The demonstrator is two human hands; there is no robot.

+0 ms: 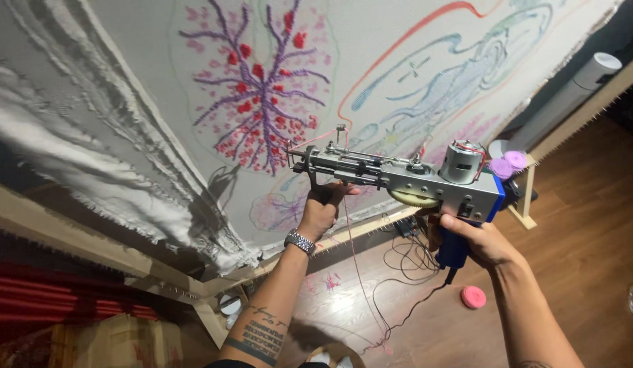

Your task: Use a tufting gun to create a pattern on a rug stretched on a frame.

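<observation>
Wooden floor (589, 225) below, pale cloth (160, 82) stretched on a wooden frame (71, 238) ahead, covered with drawn outlines and tufted purple branches with red dots (262, 88). Tufting gun (405, 180) held up in mid-air just in front of the cloth, needle end toward the lower edge of the branch pattern; touching or not, cannot tell. Left hand (323, 208) with its grip clamped round the black front handle under the barrel, metal watch (300, 241) on the wrist, tattoo on the forearm. Right hand (476, 238) with its grip clamped round the blue rear handle (454, 251), below the round motor (461, 162). Pink yarn (354, 259) running down from the gun to the floor, black cable (412, 307) trailing beside it. Pink disc (473, 296) on the floor near the cable. Purple yarn cones (507, 164) on the frame's end just behind the gun. White cylinder (568, 95) standing farther back on the right.
</observation>
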